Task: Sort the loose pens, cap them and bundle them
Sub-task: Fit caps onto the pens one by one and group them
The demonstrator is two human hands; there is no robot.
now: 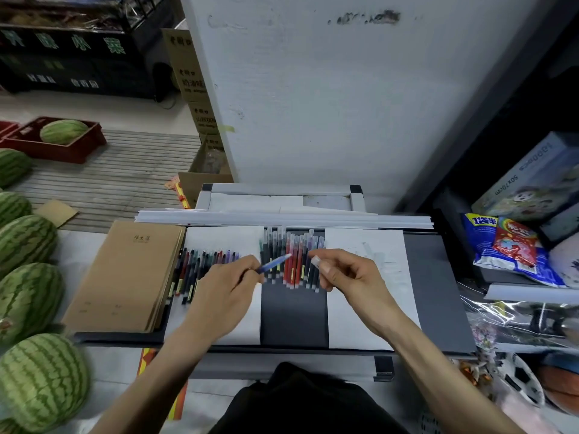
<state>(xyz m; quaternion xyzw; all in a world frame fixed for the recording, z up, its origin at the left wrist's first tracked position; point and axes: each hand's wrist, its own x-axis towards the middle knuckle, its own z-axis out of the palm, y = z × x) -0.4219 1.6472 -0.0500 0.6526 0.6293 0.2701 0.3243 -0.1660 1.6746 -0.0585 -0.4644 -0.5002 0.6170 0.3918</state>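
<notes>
Capped pens (294,261): a row lying side by side on the far middle of the grey board (432,292).
Notebooks (125,277): a brown stack on the board's left end.
Loose pens (200,264): fanned out on the board's left part.
Left hand (228,286): above the board, fingers curled round a blue pen (274,264).
Right hand (347,277): above the board, fingertips pinching a clear cap (315,261), just apart from the pen's end.

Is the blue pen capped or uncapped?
Uncapped: the right hand pinches a clear cap apart from the blue pen in the left hand.
</notes>
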